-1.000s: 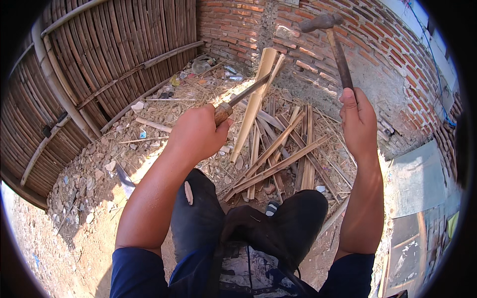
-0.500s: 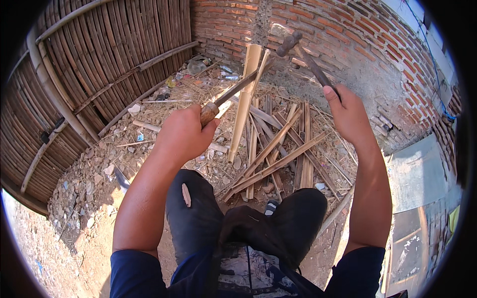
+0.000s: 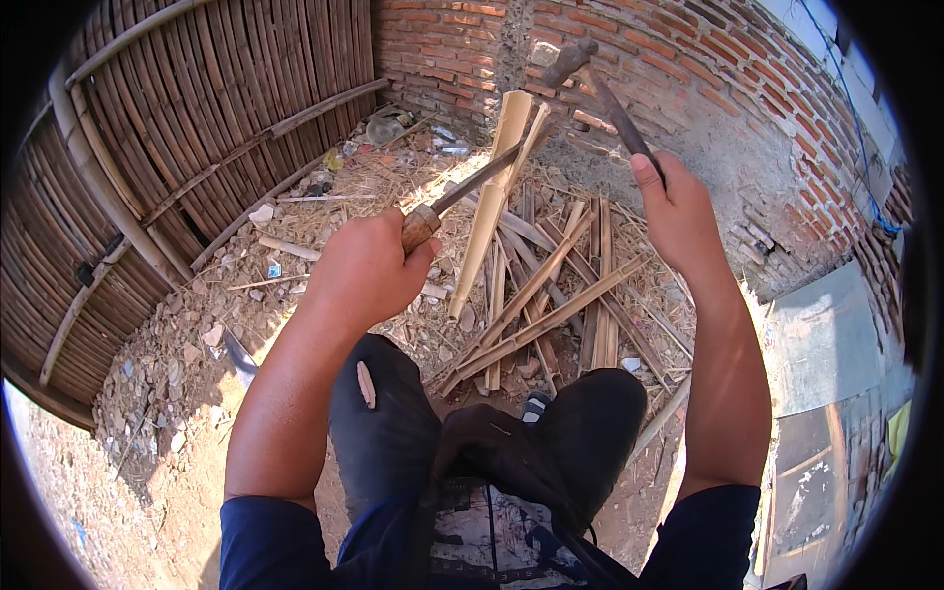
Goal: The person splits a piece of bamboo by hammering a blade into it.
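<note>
Hammer (image 3: 612,108) shifted leftward, head (image 3: 569,63) nearer the bamboo (image 3: 484,221) (versus a second ago)

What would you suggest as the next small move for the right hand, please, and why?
Probably a light downward tap with the hammer near the far end of the bladed tool: the right hand holds the hammer raised, while the left hand grips the tool's handle, its blade crossing the split bamboo near the top.
</note>
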Available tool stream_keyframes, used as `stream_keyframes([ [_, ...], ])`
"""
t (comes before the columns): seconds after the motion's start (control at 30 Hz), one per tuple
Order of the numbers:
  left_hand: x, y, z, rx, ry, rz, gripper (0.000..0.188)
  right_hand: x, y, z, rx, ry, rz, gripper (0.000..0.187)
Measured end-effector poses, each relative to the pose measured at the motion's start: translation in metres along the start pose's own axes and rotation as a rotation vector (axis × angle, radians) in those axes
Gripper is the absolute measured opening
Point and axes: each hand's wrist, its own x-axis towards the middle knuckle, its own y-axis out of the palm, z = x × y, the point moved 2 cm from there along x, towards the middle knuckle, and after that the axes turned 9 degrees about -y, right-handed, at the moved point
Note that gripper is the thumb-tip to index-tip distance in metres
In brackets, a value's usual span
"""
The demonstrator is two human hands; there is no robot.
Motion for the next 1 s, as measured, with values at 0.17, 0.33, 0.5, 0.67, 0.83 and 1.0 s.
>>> stream_keyframes([
  [0.17, 0.002, -0.001, 0.003, 0.004, 0.011, -0.024, 0.047, -0.010, -0.003, 0.009, 0.073, 0.013, -0.132, 0.050],
  [0.33, -0.001, -0.001, -0.001, 0.004, -0.029, 0.014, 0.047, -0.025, 0.045, -0.009, -0.085, -0.007, 0.142, 0.049],
  [0.5, -0.002, -0.002, -0.001, 0.007, -0.047, 0.016, 0.047, -0.002, -0.003, 0.002, -0.032, -0.053, 0.015, 0.049],
  [0.67, -0.001, -0.001, -0.002, 0.015, -0.035, 0.025, 0.046, -0.014, 0.018, -0.002, 0.014, 0.029, -0.040, 0.050],
  [0.83, 0.000, -0.002, 0.001, 0.034, -0.041, 0.015, 0.046, -0.015, 0.030, -0.013, -0.067, -0.048, 0.101, 0.052],
  [1.0, -0.002, -0.006, -0.001, 0.027, -0.070, 0.041, 0.045, 0.006, -0.010, -0.013, 0.112, -0.028, -0.149, 0.050],
])
